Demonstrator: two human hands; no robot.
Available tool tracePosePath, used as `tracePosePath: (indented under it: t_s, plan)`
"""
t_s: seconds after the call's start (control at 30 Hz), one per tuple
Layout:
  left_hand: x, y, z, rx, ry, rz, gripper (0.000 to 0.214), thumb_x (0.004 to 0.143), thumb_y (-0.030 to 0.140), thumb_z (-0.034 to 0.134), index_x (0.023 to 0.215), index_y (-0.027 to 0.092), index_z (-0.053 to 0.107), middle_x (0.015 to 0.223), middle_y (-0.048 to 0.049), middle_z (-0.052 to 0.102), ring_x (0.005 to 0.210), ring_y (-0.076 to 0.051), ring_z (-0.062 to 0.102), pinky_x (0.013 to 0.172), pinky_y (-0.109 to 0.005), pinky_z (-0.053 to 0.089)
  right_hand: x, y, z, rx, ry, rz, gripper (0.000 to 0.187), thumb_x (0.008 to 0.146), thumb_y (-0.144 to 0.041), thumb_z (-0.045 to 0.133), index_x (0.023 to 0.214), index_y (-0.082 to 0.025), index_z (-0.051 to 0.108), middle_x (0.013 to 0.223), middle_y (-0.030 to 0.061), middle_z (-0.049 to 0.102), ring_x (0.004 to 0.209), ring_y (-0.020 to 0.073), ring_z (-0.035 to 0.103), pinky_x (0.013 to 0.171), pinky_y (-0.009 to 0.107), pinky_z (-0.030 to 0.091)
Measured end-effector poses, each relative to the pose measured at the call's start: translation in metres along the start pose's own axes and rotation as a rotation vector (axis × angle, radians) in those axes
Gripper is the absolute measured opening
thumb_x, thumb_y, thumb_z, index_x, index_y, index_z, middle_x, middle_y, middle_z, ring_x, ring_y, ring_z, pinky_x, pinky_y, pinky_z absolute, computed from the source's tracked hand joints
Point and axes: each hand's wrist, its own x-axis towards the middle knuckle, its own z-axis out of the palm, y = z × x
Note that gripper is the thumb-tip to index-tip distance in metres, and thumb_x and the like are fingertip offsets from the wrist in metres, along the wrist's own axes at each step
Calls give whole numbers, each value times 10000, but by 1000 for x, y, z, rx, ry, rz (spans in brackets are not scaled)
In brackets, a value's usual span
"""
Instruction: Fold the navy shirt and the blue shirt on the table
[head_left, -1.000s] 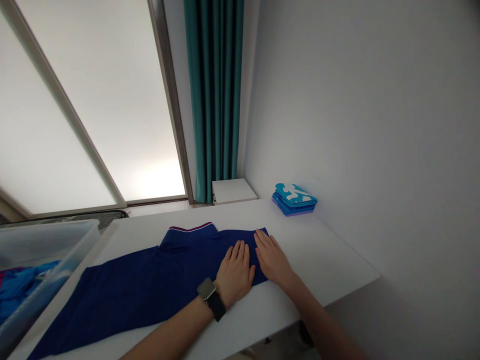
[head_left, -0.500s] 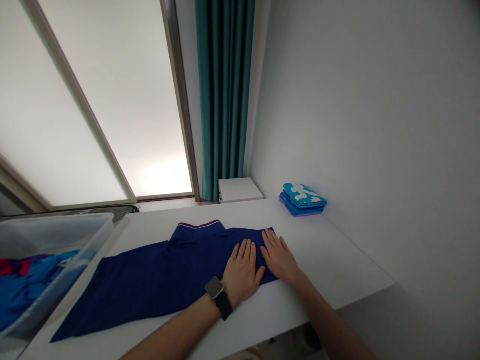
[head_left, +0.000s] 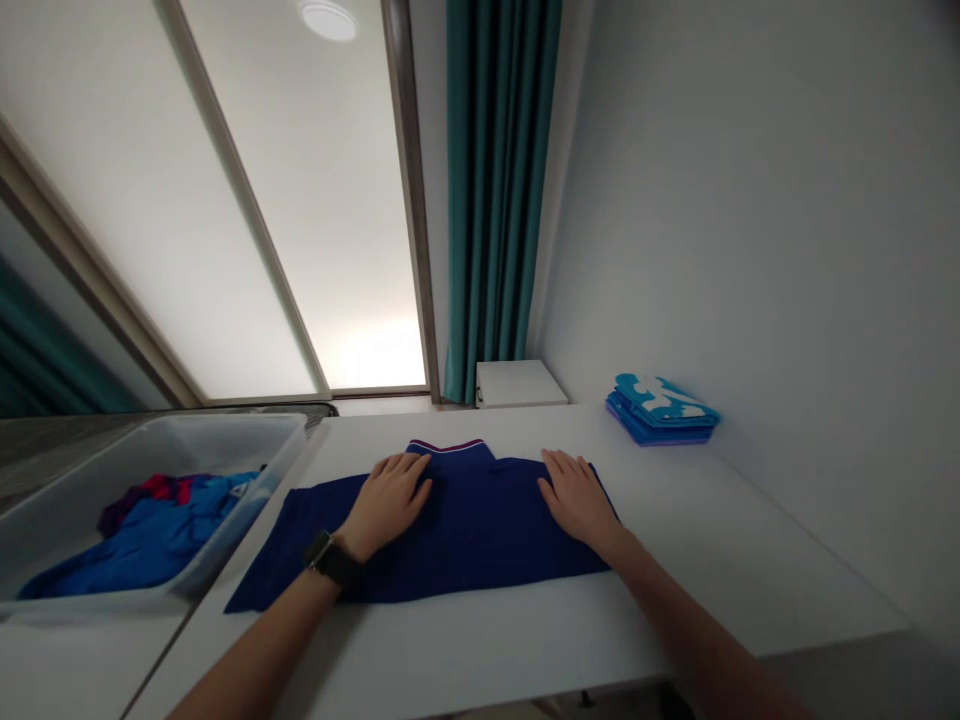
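A navy blue polo shirt (head_left: 480,530) lies spread flat on the white table (head_left: 480,650), its collar (head_left: 448,447) trimmed in red and white at the far edge. My left hand (head_left: 386,500), with a dark watch (head_left: 334,560) on its wrist, rests palm down on the shirt just left of the collar. On the shirt's right end, my right hand (head_left: 577,495) lies flat with fingers stretched out. Neither hand grips the cloth. My left forearm covers part of the shirt's lower left edge.
A clear plastic bin (head_left: 292,440) with blue and red clothes (head_left: 161,535) stands at the left. Folded blue garments (head_left: 660,410) are stacked at the table's back right, near the wall (head_left: 787,250). Behind the table are a white cabinet (head_left: 520,384) and a green curtain (head_left: 499,200).
My left hand has moved left across the shirt, from beside my right hand to near the collar. My right hand stays on the right end. The camera view has turned left.
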Motion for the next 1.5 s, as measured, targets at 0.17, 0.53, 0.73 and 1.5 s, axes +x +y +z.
tracePosePath:
  t_s: [0.17, 0.53, 0.73, 1.5]
  plan:
    - [-12, -66, 6, -51, -49, -159, 346, 945, 317, 396, 1169, 177, 618, 1092, -106, 639, 1042, -271, 579, 911, -430, 450, 45, -39, 1, 42, -49, -36, 375, 958, -308, 362, 1196, -146, 602, 1188, 139, 621, 1118, 262, 530, 953, 389, 378]
    - [-17, -91, 32, -164, -53, -202, 279, 920, 363, 450, 1002, 204, 664, 978, -80, 624, 994, -269, 568, 874, -414, 440, 58, -28, 23, 105, -61, -129, 215, 950, -310, 448, 972, -185, 621, 1003, 94, 631, 979, 236, 527, 841, 346, 372]
    - [-18, -90, 31, -162, -22, -223, 239, 955, 319, 391, 938, 197, 597, 980, -75, 650, 953, -249, 597, 812, -372, 440, 62, -27, 25, 140, -73, -189, 201, 973, -235, 390, 1009, -190, 582, 1000, 77, 644, 944, 203, 565, 827, 307, 383]
    - [-11, -102, 27, -36, -48, -247, 229, 942, 266, 410, 1031, 192, 608, 1006, -95, 644, 972, -261, 597, 858, -388, 451, 63, -21, 39, 35, 25, -123, 299, 954, -254, 411, 1190, -210, 590, 1100, 107, 646, 1039, 260, 521, 856, 374, 347]
